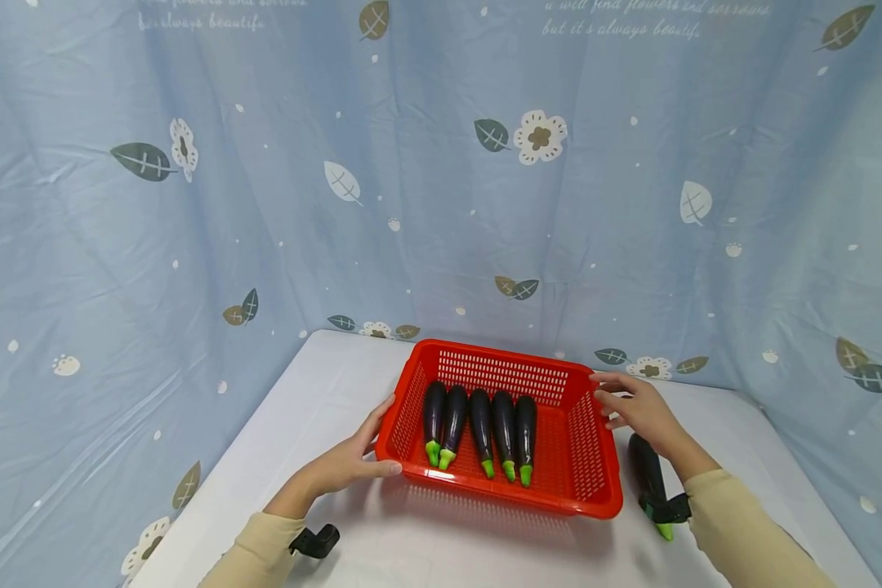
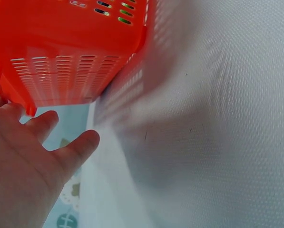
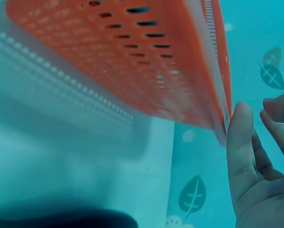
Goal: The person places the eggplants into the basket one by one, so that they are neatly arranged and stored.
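A red plastic basket (image 1: pixel 485 490) with slotted walls stands on the white table, and several dark eggplants (image 1: pixel 480 420) with green stems lie side by side in its left and middle part. My left hand (image 1: pixel 349 457) is at the basket's left rim, fingers stretched along its side and thumb spread toward the front corner. In the left wrist view, fingertips (image 2: pixel 43 122) sit right by the red rim (image 2: pixel 25 102). At the right rim is my right hand (image 1: pixel 635 408), fingers loosely bent with the fingertips close against the edge. Neither palm encloses anything.
One more eggplant (image 1: pixel 647 474) lies on the table to the right of the basket, partly under the right forearm and its black wrist camera (image 1: pixel 665 509). A blue patterned curtain (image 1: pixel 441 204) hangs behind and beside the white table (image 1: pixel 353 539).
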A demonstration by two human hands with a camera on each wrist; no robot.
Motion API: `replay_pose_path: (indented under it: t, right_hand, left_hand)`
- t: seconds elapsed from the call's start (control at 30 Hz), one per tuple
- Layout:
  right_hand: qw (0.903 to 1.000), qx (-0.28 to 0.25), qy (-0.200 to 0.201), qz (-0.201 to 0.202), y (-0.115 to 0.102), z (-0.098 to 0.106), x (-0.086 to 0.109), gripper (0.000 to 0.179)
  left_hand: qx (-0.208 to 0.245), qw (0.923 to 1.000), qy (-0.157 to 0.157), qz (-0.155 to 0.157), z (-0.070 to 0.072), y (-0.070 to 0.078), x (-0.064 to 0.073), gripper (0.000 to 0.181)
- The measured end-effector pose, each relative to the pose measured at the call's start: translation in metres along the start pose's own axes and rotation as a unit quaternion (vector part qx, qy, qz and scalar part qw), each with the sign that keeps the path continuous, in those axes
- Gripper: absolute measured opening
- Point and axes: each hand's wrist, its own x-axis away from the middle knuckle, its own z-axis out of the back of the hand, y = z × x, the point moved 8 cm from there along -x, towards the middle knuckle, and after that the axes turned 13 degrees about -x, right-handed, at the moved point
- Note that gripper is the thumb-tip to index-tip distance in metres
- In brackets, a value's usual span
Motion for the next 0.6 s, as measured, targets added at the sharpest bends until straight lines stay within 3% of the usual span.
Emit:
replay_pose_path:
  t: [0.6]
  right_hand:
    - [0.9981, 0.052, 0.027, -0.019, 0.036, 0.031, 0.022, 0.055]
  left_hand:
    - [0.003, 1.0, 0.0, 0.003, -0.001, -0.002, -0.001, 0.107]
